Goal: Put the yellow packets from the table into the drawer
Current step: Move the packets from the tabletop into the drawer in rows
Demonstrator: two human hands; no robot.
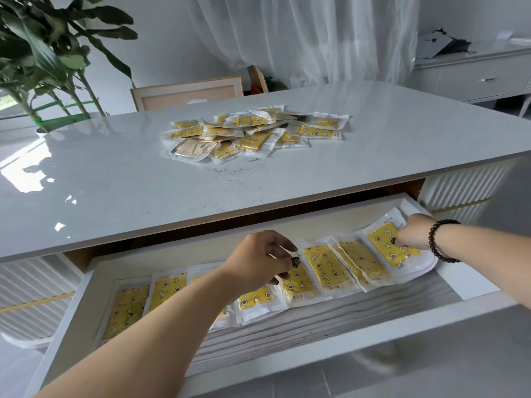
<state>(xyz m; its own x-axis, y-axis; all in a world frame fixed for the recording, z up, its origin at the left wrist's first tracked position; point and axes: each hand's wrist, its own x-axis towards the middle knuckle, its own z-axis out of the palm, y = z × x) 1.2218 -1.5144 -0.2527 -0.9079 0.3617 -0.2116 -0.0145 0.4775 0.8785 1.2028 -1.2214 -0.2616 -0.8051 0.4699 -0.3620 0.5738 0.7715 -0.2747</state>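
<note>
Head view. Drawer (pixel 71 320) pulled open below the table (pixel 115 179) edge. A row of yellow packets (pixel 327 267) lies overlapped along the drawer's back wall.

Left hand (pixel 258 258): fingers curled down over the row near its middle, fingertips at a packet's top edge; whether it pinches the packet, cannot tell. Packets run on both sides of this hand, some hidden under its forearm.

Right hand (pixel 413 229): wrist with bead bracelet (pixel 438 241), fingers curled onto the upper corner of the end packet (pixel 388 245) at the row's far right, apparently pinching it.

Loose pile of packets (pixel 253 133) on the tabletop, well beyond both hands.
</note>
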